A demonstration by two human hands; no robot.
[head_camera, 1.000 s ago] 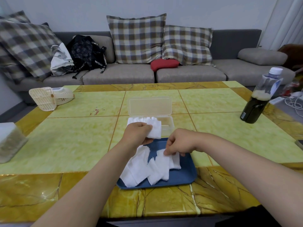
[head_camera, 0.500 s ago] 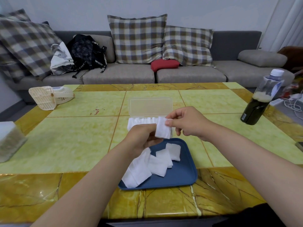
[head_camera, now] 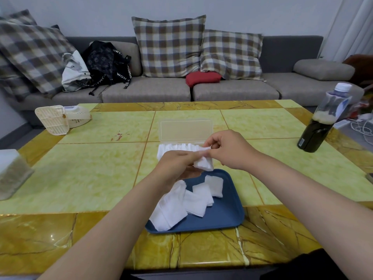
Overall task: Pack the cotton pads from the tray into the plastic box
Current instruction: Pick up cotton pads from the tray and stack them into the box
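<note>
A blue tray (head_camera: 228,219) lies near the table's front edge with several white cotton pads (head_camera: 193,199) loose in it. Behind it stands the clear plastic box (head_camera: 186,131), its lid raised. My left hand (head_camera: 175,166) grips a stack of cotton pads (head_camera: 175,147) in front of the box, hiding the box's base. My right hand (head_camera: 228,148) pinches a single pad (head_camera: 204,163) against the right end of that stack, above the tray's far edge.
A dark bottle with a white cap (head_camera: 323,122) stands at the right of the yellow tiled table (head_camera: 90,174). A cream plastic gadget (head_camera: 60,118) lies far left, a white container (head_camera: 10,172) at the left edge. A grey sofa with cushions and bags runs behind.
My right hand picked one pad from the tray, lifted it and brought it to the right end of the stack in my left hand. The left hand stayed nearly still.
</note>
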